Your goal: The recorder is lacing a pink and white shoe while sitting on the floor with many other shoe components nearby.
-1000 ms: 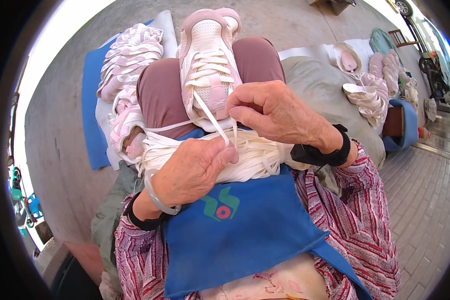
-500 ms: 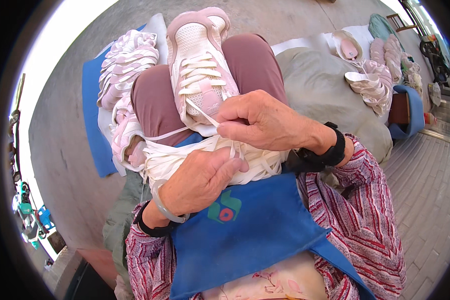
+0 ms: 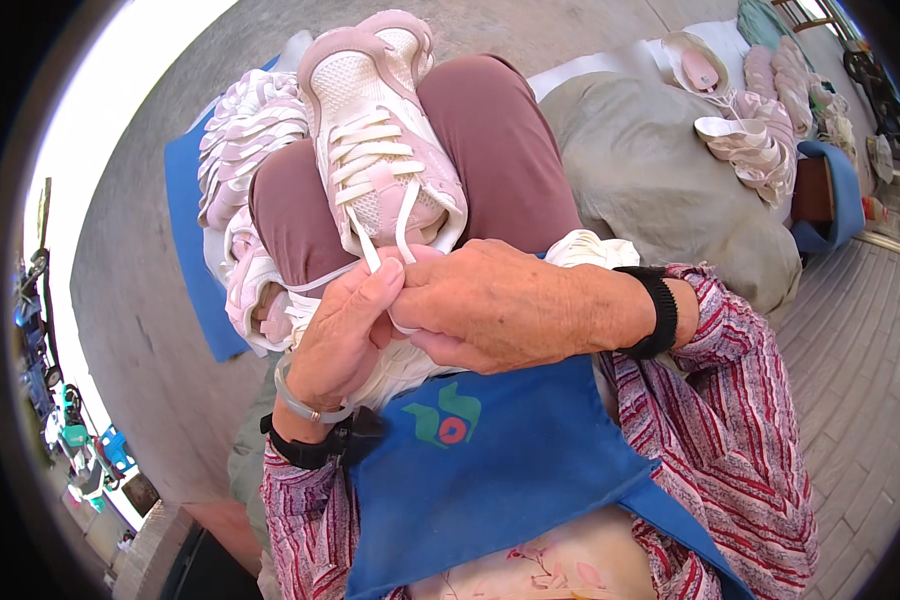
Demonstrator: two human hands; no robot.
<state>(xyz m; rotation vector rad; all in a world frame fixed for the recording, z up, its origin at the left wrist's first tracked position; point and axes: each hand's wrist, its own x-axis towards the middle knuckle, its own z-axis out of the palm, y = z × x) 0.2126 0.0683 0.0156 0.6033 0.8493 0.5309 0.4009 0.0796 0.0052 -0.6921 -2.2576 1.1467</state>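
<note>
A pink and white sneaker [image 3: 355,85] rests between my knees, toe pointing away, with a second one partly hidden behind it. White laces [image 3: 378,150] criss-cross its front. Both loose lace ends run down from the top of the lacing to my hands. My left hand [image 3: 342,325] pinches the lace between thumb and fingers. Against it, my right hand [image 3: 500,305] is closed on the lace too, its fingertips partly hidden. Beneath my hands a thick bundle of white laces [image 3: 410,368] lies on my lap, over a blue apron [image 3: 510,450].
Several pink and white sneakers [image 3: 250,135] are stacked on a blue mat [image 3: 185,180] at the left. More sneakers [image 3: 755,150] lie at the right, beyond a grey-green cloth [image 3: 650,150]. A blue-edged box or stool [image 3: 830,195] stands near them.
My hands have come together below the sneaker's opening, the left moving up and the right moving down. Both lace ends now run to them. The sneaker shifts slightly left and up in view.
</note>
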